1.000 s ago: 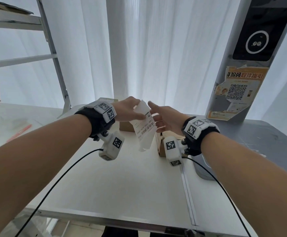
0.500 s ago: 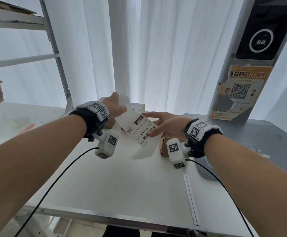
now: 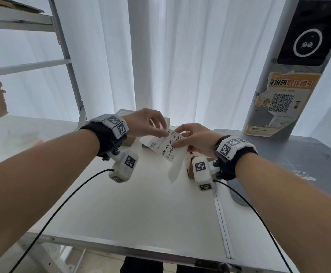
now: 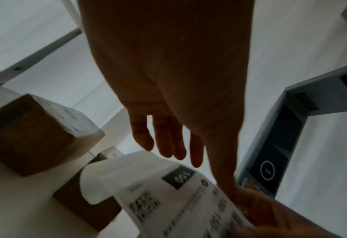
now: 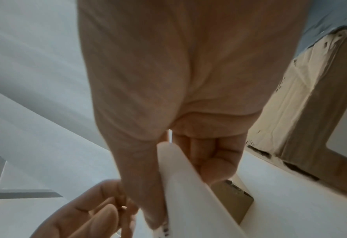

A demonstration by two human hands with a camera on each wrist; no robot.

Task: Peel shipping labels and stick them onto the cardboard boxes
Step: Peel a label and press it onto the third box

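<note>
A white shipping label (image 3: 165, 147) with barcodes hangs in the air over the white table (image 3: 141, 209), between both hands. My left hand (image 3: 163, 133) pinches its top edge with thumb and fingertips. Lower on the right edge, my right hand (image 3: 178, 144) pinches it with the thumb on the print. A blank strip of backing (image 3: 175, 168) curls down from it. In the left wrist view the label (image 4: 178, 201) bends below the left thumb. The right wrist view shows the white strip (image 5: 189, 185) held between thumb and fingers. Cardboard boxes stand below: one (image 3: 130, 141) under the left wrist, another (image 3: 189, 164) under the right.
A third box (image 3: 166, 121) sits at the back by the white curtain. A grey kiosk pillar (image 3: 308, 36) with an orange QR poster (image 3: 282, 103) stands on the grey table (image 3: 298, 154) at right. A metal shelf frame (image 3: 68, 62) rises at left. Wrist cables trail toward the front edge.
Half a second ago my left hand was out to the left of the stretched label. It has come back right and now pinches the top edge close to my right hand.
</note>
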